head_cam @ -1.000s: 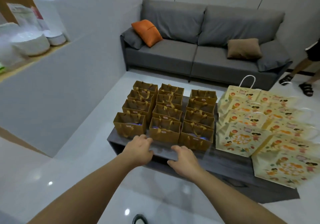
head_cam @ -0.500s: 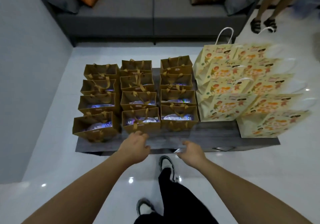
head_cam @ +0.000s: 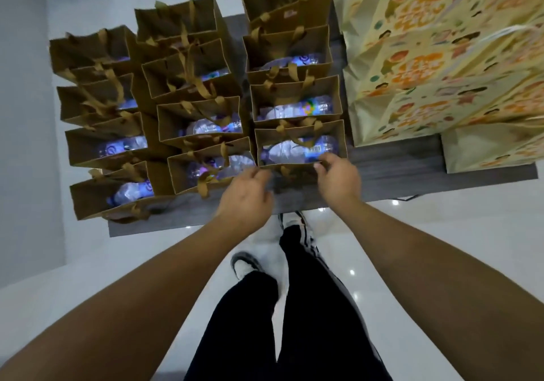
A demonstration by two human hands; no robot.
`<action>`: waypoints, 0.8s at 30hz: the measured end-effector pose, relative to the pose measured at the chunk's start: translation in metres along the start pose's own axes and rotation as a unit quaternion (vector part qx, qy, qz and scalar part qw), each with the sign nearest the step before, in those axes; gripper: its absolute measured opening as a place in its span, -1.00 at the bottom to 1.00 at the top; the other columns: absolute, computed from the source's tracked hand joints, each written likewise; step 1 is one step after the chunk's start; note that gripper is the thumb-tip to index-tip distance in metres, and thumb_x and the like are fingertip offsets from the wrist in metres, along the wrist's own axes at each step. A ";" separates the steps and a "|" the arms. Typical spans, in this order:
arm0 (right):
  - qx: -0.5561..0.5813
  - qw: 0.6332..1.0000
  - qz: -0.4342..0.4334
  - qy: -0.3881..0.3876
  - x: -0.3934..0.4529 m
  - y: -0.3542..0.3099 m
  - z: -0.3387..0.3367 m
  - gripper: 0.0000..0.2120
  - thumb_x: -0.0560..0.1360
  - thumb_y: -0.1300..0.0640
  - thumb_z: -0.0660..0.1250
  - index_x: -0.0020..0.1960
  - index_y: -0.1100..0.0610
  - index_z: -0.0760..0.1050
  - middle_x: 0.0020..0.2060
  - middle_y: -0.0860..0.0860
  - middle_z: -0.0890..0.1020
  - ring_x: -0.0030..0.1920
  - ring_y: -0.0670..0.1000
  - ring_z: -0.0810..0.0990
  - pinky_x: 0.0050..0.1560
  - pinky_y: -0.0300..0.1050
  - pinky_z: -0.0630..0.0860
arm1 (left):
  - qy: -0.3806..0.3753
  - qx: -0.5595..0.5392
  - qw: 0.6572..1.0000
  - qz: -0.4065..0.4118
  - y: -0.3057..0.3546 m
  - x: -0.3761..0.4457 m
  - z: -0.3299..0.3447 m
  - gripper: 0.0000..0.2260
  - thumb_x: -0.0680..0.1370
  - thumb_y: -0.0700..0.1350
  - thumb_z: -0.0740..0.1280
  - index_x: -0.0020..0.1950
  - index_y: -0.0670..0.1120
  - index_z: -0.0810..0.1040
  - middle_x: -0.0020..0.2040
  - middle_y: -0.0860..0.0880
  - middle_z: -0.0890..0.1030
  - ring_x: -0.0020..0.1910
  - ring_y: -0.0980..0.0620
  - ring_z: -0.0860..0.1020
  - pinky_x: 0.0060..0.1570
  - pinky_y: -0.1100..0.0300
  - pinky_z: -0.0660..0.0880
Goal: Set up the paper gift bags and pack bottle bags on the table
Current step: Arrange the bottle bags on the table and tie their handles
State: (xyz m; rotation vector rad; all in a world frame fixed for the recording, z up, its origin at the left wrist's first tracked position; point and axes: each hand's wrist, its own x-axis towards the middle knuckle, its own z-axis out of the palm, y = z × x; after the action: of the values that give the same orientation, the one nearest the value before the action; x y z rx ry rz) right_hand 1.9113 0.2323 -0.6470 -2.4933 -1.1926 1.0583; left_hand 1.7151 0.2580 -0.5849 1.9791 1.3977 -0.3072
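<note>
Several small brown paper bags (head_cam: 188, 121) with ribbon handles stand in three columns on the dark grey table (head_cam: 397, 168). Most hold a clear plastic bottle lying flat. The front bag of the right column (head_cam: 300, 133) holds a bottle (head_cam: 297, 151) with a barcode label. My right hand (head_cam: 338, 180) pinches this bag's near rim at its right end. My left hand (head_cam: 245, 196), blurred, curls its fingers at the same bag's near left corner. Large yellow printed gift bags (head_cam: 426, 71) fill the table's right side.
The table's near edge (head_cam: 188, 221) runs just below my hands, with a bare strip in front of the bags. My legs in black trousers (head_cam: 294, 307) and my shoes stand on the glossy white floor (head_cam: 441, 233). A grey wall (head_cam: 20, 115) is at the left.
The view has tilted down and come closer to the table. Both hands have moved from the table's front edge up to the near rim of the front right brown bag.
</note>
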 end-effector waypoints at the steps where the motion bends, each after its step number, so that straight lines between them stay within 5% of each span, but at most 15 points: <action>1: -0.023 1.000 -0.009 -0.017 0.008 0.002 -0.001 -0.79 0.63 0.00 0.28 0.22 0.00 0.57 0.08 0.16 0.63 0.11 0.22 0.59 0.03 0.00 0.51 | 0.014 0.002 1.000 0.004 0.002 0.007 0.001 -0.61 0.61 -0.16 0.28 0.45 -0.12 0.44 0.40 -0.15 0.43 0.28 -0.18 0.47 0.21 -0.04 0.50; 5: -0.085 0.994 -0.062 0.002 0.029 0.003 -0.017 -0.71 0.67 -0.03 0.18 0.16 0.09 0.61 0.01 0.18 0.67 0.07 0.27 0.58 -0.07 -0.01 0.46 | 0.030 0.024 0.999 0.017 0.007 0.043 0.008 -0.52 0.64 -0.13 0.26 0.57 -0.09 0.30 0.56 -0.11 0.27 0.38 -0.18 0.43 0.28 -0.06 0.48; 8: -0.101 0.989 -0.110 -0.005 0.033 0.003 -0.021 -0.70 0.63 -0.12 0.24 0.18 0.02 0.62 -0.01 0.12 0.69 0.06 0.22 0.61 -0.04 -0.01 0.51 | 0.002 0.062 0.998 0.030 0.011 0.070 0.013 -0.54 0.65 -0.07 0.25 0.56 -0.04 0.33 0.54 -0.08 0.34 0.36 -0.18 0.47 0.24 -0.07 0.50; 11: -0.159 0.978 -0.120 -0.058 0.031 0.006 -0.020 -0.61 0.56 -0.22 0.32 0.29 -0.04 0.56 0.06 0.07 0.68 0.11 0.17 0.61 0.03 -0.02 0.53 | -0.018 0.112 0.993 0.022 0.010 0.084 0.022 -0.71 0.65 -0.05 0.21 0.36 0.03 0.53 0.27 -0.13 0.59 0.16 -0.21 0.58 0.00 -0.01 0.54; 14: -0.223 0.966 -0.106 -0.077 0.037 0.010 -0.019 -0.70 0.62 -0.15 0.24 0.24 -0.05 0.58 0.07 0.10 0.66 0.11 0.19 0.59 -0.07 -0.04 0.45 | -0.023 0.088 0.996 -0.018 0.010 0.092 0.024 -0.78 0.68 -0.02 0.17 0.14 0.03 0.61 0.02 -0.14 0.64 -0.04 -0.22 0.58 -0.15 0.06 0.47; 24: -0.157 0.982 -0.039 -0.094 0.059 -0.005 -0.033 -0.70 0.59 -0.17 0.28 0.04 0.05 0.61 -0.17 0.04 0.62 -0.06 0.12 0.61 -0.13 -0.05 0.50 | -0.025 0.031 0.996 -0.084 0.026 0.110 0.012 -0.76 0.69 0.00 0.16 0.23 0.00 0.57 0.11 -0.12 0.57 0.08 -0.16 0.54 0.02 0.01 0.53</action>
State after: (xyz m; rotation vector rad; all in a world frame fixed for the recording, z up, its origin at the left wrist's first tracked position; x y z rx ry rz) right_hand 1.9554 0.2838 -0.6516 -2.5909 -1.6124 1.1884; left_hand 1.7836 0.3263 -0.6436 1.8927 1.5412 -0.4777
